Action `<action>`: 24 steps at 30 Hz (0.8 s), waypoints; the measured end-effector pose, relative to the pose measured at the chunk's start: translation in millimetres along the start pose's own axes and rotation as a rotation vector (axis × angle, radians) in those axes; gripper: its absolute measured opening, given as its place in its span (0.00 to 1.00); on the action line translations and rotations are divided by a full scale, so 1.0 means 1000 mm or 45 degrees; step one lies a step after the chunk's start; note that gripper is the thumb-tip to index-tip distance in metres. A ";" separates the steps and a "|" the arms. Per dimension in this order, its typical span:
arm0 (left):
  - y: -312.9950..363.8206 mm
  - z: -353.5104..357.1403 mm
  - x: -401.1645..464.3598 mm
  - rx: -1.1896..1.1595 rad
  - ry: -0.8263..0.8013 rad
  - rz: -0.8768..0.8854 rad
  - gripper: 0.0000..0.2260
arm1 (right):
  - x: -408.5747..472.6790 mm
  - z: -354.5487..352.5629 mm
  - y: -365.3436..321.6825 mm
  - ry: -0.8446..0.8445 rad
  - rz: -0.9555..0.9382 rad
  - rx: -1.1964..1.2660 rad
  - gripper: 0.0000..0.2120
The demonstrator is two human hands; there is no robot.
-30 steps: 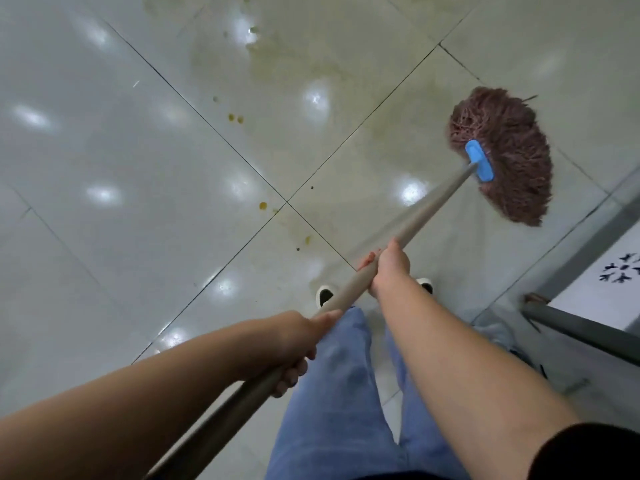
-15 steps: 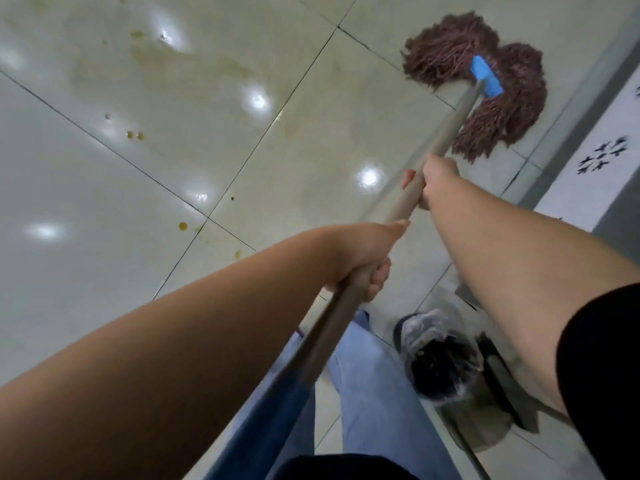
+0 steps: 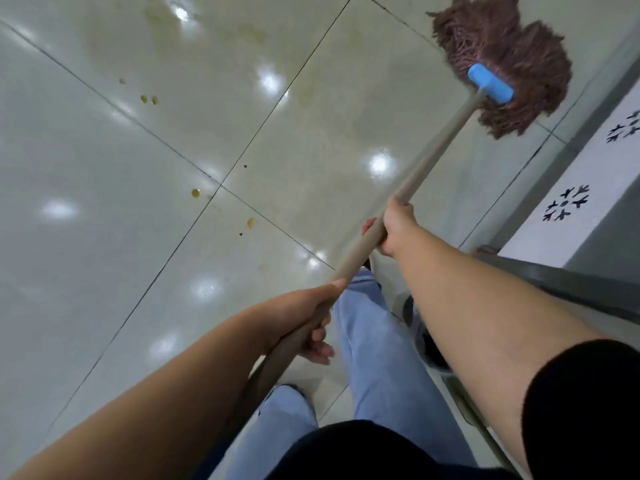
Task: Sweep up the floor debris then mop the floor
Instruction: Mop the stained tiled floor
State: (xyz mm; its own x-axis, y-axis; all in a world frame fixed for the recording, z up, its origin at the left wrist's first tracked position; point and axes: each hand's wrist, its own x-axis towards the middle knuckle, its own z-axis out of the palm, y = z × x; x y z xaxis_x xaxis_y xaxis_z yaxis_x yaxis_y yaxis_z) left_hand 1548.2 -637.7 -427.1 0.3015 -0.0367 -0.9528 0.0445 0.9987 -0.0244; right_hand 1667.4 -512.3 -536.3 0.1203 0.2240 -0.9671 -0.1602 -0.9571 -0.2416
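Nearest the camera, blue jeans [image 3: 377,358] were seen below both forearms. The left hand [image 3: 301,317] was closed around the lower part of the mop handle [image 3: 433,161], fingers curled under it and thumb laid along its top. Further up the same handle, the right hand [image 3: 396,228] was wrapped fully round it, only fingertips showing on the far side. Beyond the right hand the handle was seen running up and to the right to a blue clamp [image 3: 490,83], by which the brown mop head [image 3: 502,53] was held, its strands spread on the tiled floor [image 3: 86,271]. To the left of both hands, yellowish spots [image 3: 195,192] were scattered near a tile joint, well apart from the mop head. Past them, faint yellowish smears [image 3: 252,31] were seen on the farther tiles. To the right of the right hand, a white panel [image 3: 588,168] with dark motifs was seen.
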 end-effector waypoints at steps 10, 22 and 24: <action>-0.248 -0.074 -0.054 0.098 0.150 0.030 0.26 | -0.087 0.062 0.247 0.049 -0.002 -0.060 0.08; -0.434 -0.069 -0.127 -0.038 0.190 -0.225 0.27 | -0.194 0.060 0.425 0.026 0.103 -0.160 0.11; -0.425 -0.059 -0.121 -0.036 0.200 -0.214 0.27 | -0.187 0.052 0.416 0.004 0.121 -0.147 0.09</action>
State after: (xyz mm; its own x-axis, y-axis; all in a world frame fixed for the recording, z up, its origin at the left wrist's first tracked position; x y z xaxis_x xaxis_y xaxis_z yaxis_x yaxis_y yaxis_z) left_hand 1436.4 -1055.6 -319.0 0.1403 -0.1988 -0.9699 0.0543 0.9797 -0.1930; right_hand 1527.3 -943.2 -460.3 0.1126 0.1307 -0.9850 -0.0576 -0.9888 -0.1378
